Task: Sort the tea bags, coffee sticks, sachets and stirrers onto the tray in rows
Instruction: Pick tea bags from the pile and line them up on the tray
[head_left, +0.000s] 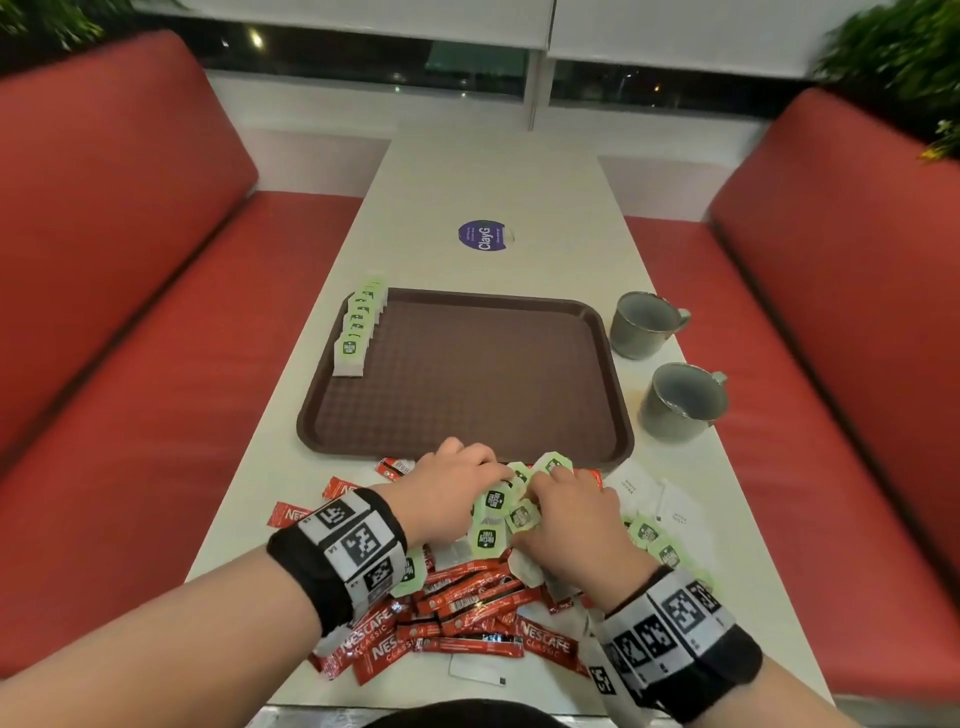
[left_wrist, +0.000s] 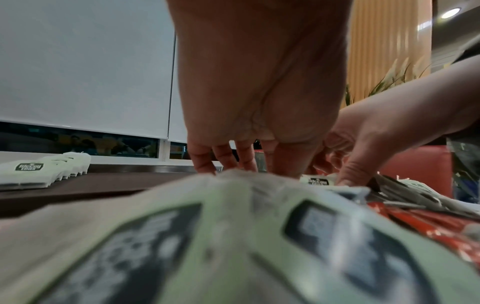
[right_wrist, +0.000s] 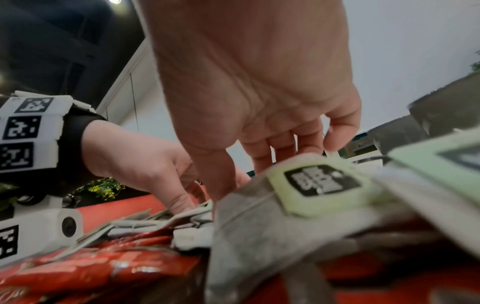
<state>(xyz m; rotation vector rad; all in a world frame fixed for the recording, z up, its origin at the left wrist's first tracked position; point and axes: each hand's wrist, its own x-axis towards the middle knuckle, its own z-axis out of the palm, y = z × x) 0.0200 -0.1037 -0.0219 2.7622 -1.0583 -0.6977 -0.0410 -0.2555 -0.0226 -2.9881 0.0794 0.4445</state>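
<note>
A: Around the work? Two grey mugs (head_left: 647, 323) right of the brown tray (head_left: 467, 374), a round purple sticker (head_left: 483, 235) beyond it. White table (head_left: 415, 171), red benches (head_left: 114, 249) either side, blinds down behind.

B: Task things?

A: One row of tea bags (head_left: 358, 332) along the tray's left edge. The rest heaped at the near edge: red coffee sticks (head_left: 467, 608), loose tea bags (head_left: 493, 519), white sachets (head_left: 654, 493) to the right.

B: Hands?

A: Both on the heap's tea bags. Left hand (head_left: 447, 493) fingers bent down, tips on them; right hand (head_left: 571, 525) likewise. Grip on either: cannot tell.

B: Wrist views?

A: Bags block them, blurred. Left wrist shows the tray row (left_wrist: 46, 172) edge-on.
</note>
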